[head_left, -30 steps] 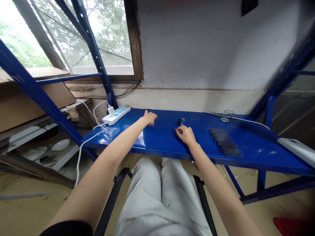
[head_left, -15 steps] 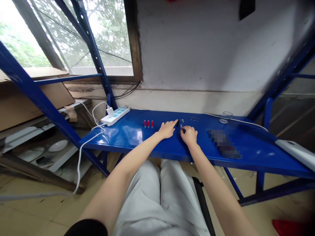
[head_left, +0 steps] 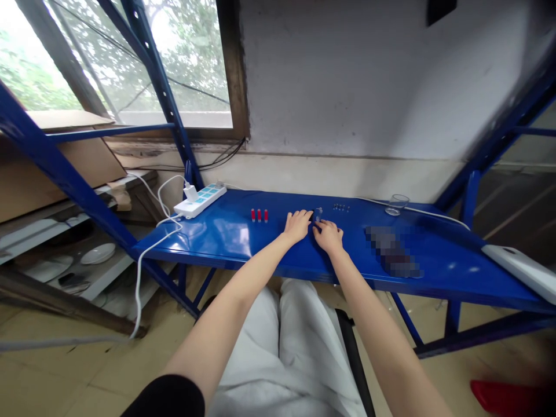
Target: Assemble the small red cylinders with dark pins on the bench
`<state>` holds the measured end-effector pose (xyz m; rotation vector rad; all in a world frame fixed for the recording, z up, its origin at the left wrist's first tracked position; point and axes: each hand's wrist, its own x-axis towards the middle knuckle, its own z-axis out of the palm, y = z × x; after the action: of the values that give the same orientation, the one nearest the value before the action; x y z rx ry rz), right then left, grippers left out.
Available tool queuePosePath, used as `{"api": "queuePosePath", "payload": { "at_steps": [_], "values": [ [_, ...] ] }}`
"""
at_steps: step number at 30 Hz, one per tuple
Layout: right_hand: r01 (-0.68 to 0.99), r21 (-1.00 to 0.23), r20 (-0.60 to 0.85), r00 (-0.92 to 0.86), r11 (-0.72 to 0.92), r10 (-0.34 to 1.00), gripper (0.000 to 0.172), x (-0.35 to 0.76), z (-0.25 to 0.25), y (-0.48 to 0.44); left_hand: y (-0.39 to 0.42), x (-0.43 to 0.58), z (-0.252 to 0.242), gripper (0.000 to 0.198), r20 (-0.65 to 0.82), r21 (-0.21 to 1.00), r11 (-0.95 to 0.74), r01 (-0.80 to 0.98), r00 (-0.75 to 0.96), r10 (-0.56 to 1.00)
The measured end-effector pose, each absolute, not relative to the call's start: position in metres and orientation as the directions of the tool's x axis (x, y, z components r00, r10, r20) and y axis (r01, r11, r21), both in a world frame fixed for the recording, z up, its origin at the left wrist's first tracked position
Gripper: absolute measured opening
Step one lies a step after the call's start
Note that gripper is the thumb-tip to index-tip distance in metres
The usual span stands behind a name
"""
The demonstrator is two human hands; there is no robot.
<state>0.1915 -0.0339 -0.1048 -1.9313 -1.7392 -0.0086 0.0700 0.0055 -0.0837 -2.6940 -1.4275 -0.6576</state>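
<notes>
From my remote station I identify the tabletop (head_left: 208,236) as the work surface, with both hands low near its middle: the left hand (head_left: 298,225) has its fingers extended beside a dark piece (head_left: 311,216), the right hand (head_left: 329,236) has its fingers drawn narrow at a clear piece (head_left: 318,215), and I cannot tell whether either grips anything. Left of the hands, three red pieces (head_left: 259,215) form a spaced row, a portion I judge complete, whereas the dark and clear pieces appear unfinished. Tiny bits (head_left: 341,208) beyond the right hand seem not yet dealt with.
</notes>
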Motion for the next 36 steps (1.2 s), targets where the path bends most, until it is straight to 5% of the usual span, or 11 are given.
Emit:
{"api": "queuePosePath", "payload": {
  "at_steps": [9,20,28,36],
  "values": [
    [0.941,-0.336,0.258,0.137,-0.044,0.956,0.041,0.191,-0.103,-0.032,0.004,0.067,-0.081,0.014,0.440,0.321,-0.514,0.796,0.355,0.825],
    [0.950,-0.312,0.258,0.109,-0.024,0.960,0.043,0.189,-0.105,-0.032,-0.014,0.034,-0.094,0.008,0.445,0.801,-0.395,0.450,-0.006,0.896],
    [0.960,-0.274,0.360,0.051,0.054,0.932,0.037,0.184,-0.101,-0.041,-0.022,0.028,-0.092,0.009,0.455,0.845,-0.415,0.337,-0.047,0.889],
    [0.915,-0.202,0.498,-0.211,0.349,0.841,0.030,0.182,-0.096,-0.046,-0.013,0.022,-0.098,0.010,0.447,0.876,-0.406,0.260,-0.125,0.886]
  ]
}}
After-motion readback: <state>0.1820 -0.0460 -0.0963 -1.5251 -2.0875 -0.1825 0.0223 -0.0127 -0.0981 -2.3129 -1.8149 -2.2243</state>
